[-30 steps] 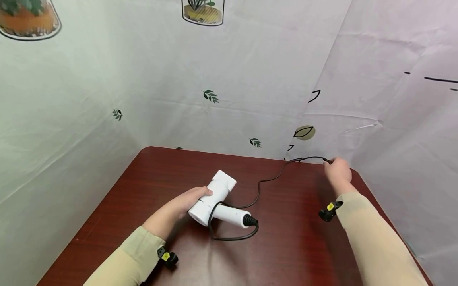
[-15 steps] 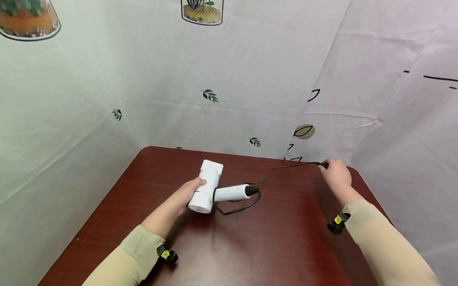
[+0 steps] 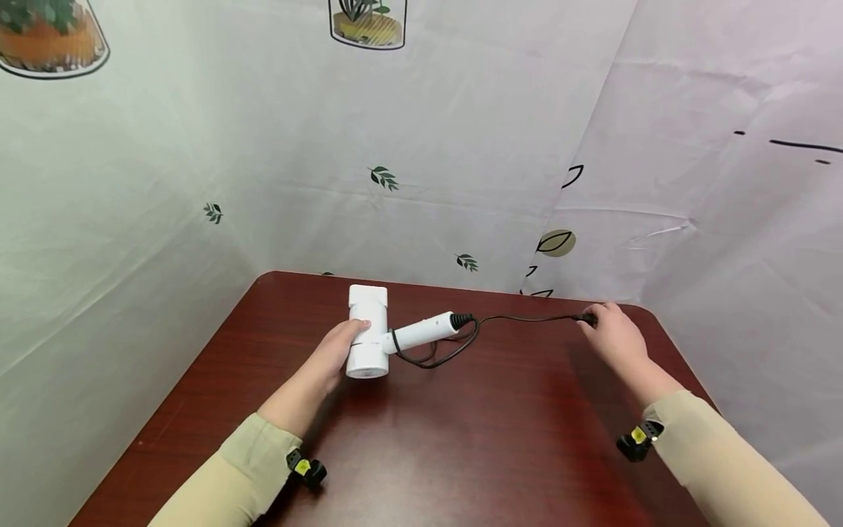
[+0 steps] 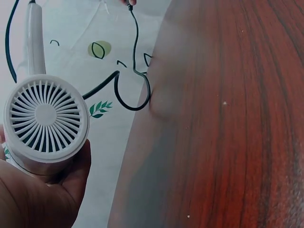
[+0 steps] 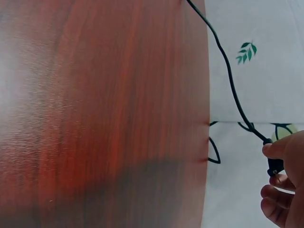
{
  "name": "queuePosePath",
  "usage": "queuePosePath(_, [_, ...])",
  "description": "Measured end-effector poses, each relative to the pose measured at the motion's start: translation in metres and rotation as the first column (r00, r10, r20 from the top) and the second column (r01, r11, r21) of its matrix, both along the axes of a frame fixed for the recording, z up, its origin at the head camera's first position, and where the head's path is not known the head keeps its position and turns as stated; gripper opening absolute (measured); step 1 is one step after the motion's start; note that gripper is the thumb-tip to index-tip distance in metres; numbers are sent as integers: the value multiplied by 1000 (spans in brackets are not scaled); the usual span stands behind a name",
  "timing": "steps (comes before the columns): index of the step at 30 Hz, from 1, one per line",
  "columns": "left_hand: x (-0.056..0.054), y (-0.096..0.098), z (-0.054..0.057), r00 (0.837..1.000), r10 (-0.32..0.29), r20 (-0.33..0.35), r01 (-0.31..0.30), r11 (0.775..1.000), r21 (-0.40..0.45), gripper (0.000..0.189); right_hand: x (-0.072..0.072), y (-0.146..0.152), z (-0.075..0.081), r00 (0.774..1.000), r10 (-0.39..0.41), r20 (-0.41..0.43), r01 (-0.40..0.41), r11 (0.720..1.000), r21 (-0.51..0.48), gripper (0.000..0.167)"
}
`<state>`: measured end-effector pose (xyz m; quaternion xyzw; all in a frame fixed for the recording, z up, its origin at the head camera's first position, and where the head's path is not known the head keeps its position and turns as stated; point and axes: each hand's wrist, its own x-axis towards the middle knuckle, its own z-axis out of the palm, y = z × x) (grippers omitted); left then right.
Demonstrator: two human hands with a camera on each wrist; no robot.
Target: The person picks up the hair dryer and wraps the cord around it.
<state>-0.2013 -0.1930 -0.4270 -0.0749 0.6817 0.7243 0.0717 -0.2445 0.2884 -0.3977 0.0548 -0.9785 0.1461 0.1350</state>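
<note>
A white hair dryer (image 3: 369,333) is held by its barrel in my left hand (image 3: 334,351), thumb over the top. Its handle (image 3: 424,331) points right, and the black cord (image 3: 421,364) loops around the handle. The left wrist view shows the round slotted vent (image 4: 46,114) facing the camera, with my left palm beneath it. My right hand (image 3: 615,337) pinches the black plug (image 5: 274,164) at the cord's far end between thumb and finger. From the plug the cord runs left to the dryer, hanging above the table.
The dark red wooden table (image 3: 421,454) lies under both hands. Behind and beside it hangs a pale cloth (image 3: 461,146) printed with leaves and jars. A black wrist camera (image 3: 306,468) is strapped to the left sleeve, another black camera (image 3: 639,439) to the right.
The dryer has moved up and left in the left hand, its handle swinging from pointing down-right to up-right. My right hand has shifted slightly down, and the cord is straighter.
</note>
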Motion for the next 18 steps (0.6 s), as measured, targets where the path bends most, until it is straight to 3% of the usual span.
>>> queuePosePath(10, [-4,0,4,997,75,-12,-75,997,-8,56,16,-1,-1,997,83,9,-83,996,-24,20])
queuePosePath(18, [-9,-2,5,990,143,5,-143,989,35,58,28,-10,-3,993,117,0,-117,993,-25,18])
